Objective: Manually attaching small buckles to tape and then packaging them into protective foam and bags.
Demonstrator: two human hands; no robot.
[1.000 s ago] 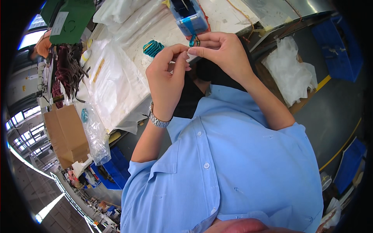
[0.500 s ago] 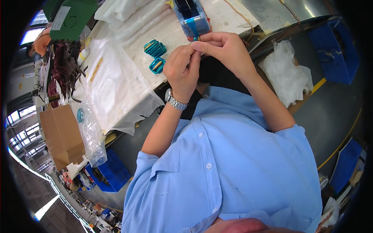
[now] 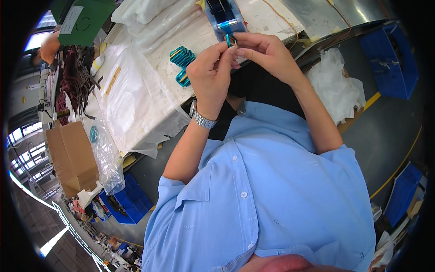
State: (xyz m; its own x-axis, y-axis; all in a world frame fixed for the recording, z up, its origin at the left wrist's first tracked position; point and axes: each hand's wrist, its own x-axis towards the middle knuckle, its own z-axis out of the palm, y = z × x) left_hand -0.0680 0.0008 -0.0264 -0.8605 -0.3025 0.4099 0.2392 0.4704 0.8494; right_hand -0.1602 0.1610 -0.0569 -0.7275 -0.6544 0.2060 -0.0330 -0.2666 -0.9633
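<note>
Just in front of a blue tape dispenser (image 3: 219, 28), my two hands meet around a small teal piece (image 3: 228, 40) with a golden part. My left hand (image 3: 210, 75), a metal watch on its wrist, pinches the piece between thumb and fingertips. From the other side my right hand (image 3: 269, 56) closes thumb and fingers on it. The piece is mostly hidden by fingertips, so its exact kind does not show. Left of my left hand, a stack of flat teal coils (image 3: 182, 56) with golden parts lies on the white table, and another teal coil (image 3: 182, 78) lies nearer me.
Clear plastic sheeting (image 3: 131, 90) covers the table's left side. A green box (image 3: 86, 22) stands at the far left, with dark red strips (image 3: 74, 79) below it. A cardboard box (image 3: 72, 158) and blue bins (image 3: 129, 199) flank the table; white wrapping (image 3: 335, 84) lies at right.
The blue tape strip that ran from the dispenser to my fingers no longer reaches them. My fingertips have shifted slightly up, and more of the teal piece shows upright between them.
</note>
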